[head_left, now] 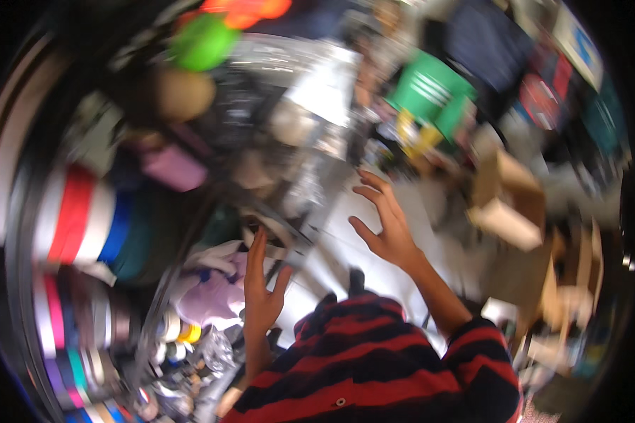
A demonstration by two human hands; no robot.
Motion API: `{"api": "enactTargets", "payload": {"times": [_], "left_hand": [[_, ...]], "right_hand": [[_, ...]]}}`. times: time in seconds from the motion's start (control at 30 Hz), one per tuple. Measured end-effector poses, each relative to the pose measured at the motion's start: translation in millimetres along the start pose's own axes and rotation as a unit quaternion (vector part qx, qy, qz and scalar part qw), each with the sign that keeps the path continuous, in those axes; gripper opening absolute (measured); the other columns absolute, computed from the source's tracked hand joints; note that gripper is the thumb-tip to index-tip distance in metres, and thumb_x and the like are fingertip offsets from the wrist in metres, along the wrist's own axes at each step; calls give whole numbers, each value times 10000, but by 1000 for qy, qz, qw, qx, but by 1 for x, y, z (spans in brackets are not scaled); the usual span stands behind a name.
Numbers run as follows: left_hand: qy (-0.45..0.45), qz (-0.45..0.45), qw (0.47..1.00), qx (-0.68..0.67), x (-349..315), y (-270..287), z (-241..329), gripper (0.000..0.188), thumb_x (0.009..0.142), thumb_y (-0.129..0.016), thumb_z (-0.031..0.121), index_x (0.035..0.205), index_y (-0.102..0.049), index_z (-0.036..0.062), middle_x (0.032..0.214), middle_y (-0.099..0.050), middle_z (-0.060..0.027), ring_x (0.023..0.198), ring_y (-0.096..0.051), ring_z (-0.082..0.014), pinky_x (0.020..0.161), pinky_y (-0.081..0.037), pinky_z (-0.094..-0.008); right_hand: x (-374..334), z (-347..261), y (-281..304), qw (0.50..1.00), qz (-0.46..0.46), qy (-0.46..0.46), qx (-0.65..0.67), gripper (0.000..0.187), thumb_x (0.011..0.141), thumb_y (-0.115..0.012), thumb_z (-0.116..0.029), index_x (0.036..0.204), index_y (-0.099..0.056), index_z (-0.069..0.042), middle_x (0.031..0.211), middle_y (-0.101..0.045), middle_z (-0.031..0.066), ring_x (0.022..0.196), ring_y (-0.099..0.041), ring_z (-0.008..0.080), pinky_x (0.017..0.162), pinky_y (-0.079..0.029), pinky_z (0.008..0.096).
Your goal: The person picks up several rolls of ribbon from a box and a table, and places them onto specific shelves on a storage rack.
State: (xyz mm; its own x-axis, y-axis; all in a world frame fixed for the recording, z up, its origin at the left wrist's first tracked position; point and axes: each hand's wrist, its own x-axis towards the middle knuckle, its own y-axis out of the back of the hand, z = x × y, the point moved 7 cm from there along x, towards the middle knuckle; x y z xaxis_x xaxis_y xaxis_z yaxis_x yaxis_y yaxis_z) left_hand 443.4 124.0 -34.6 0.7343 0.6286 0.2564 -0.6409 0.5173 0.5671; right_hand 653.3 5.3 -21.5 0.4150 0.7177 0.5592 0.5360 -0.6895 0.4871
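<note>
From the head view, blurred by motion, both hands are raised with fingers spread and nothing in them. The left hand sits low centre-left, fingertips pointing up-frame at a clear plastic sheet that runs from the upper centre down toward it, long axis roughly vertical. The right hand hovers at centre, just right of the sheet's lower edge; whether it touches, I cannot tell. A green bin sits upper right.

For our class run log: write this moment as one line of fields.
left hand: open, fingers up beside pale cloth | right hand: open, fingers spread above white surface | view: blurred, cluttered
</note>
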Motion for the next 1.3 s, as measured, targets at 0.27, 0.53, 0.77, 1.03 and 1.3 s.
{"api": "enactTargets", "payload": {"times": [0.27, 0.53, 0.77, 1.03, 1.3], "left_hand": [[-41, -319, 934, -152, -67, -143, -10, 202, 852, -608, 67, 1043, -595, 4, 1000, -663, -131, 950, -635, -266, 855, -474, -354], [-136, -467, 855, -181, -113, -220, 76, 92, 901, -558, 65, 856, -562, -16, 780, -636, -102, 709, -624, -191, 640, -474, -298], [-112, -550, 801, -210, -165, -328, 126, 196, 923, -530, 94, 776, -577, -27, 728, -625, -87, 681, -608, -169, 647, -468, -286], [-196, -631, 733, -164, -235, -463, 253, 127, 917, -554, 93, 888, -589, -26, 802, -672, -102, 777, -658, -171, 716, -487, -280], [-272, -700, 644, -146, -306, -566, 346, 158, 894, -599, 141, 956, -595, -4, 839, -668, -115, 801, -664, -196, 724, -495, -295]], "right_hand": [[-226, -16, 55, 931, 93, -334, -118, 469, 817, -649, -140, 1243, -462, -76, 1324, -429, 171, 1151, -489, 387, 935, -443, 437], [-336, -42, 84, 877, 223, -403, -134, 462, 797, -656, -57, 1222, -475, -48, 1258, -475, 160, 987, -603, 295, 837, -508, 368], [-440, -37, 166, 822, 351, -420, -156, 362, 795, -659, -55, 1128, -520, -28, 1129, -532, 139, 867, -615, 267, 753, -508, 368], [-581, -40, 293, 722, 483, -447, -212, 238, 810, -637, -46, 1036, -572, -15, 983, -577, 146, 824, -632, 270, 731, -493, 369], [-672, -55, 352, 629, 569, -473, -237, 167, 825, -617, -39, 985, -593, 7, 919, -616, 150, 776, -641, 284, 704, -490, 362]]}}
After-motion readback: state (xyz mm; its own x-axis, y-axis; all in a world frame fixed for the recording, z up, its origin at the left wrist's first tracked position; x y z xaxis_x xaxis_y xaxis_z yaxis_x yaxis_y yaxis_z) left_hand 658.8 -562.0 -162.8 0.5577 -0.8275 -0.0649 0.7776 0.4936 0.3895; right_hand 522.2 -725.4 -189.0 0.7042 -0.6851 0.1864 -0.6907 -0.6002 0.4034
